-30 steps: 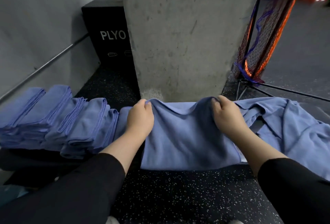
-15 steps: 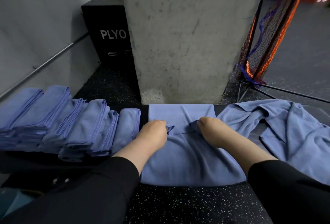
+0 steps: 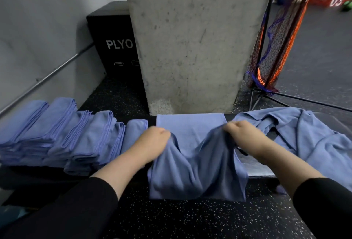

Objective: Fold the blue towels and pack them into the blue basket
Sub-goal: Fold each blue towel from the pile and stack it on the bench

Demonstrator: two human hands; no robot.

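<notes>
Speckled gym floor [image 3: 190, 219] — left hand [image 3: 154, 141] and right hand [image 3: 242, 134] each grip the blue towel [image 3: 196, 166]

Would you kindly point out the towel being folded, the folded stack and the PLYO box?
Towel [image 3: 192, 155], head view: middle of the cloth.
Folded stack [image 3: 62, 135], head view: top of the row.
PLYO box [image 3: 114, 34], head view: front face.

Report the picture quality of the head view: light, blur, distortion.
Head view: dim, even indoor light, soft shadow left of the concrete pillar; wide-angle bending bows the wall rail; slight motion blur on the right hand and left hand gripping the towel; no glare.
</notes>
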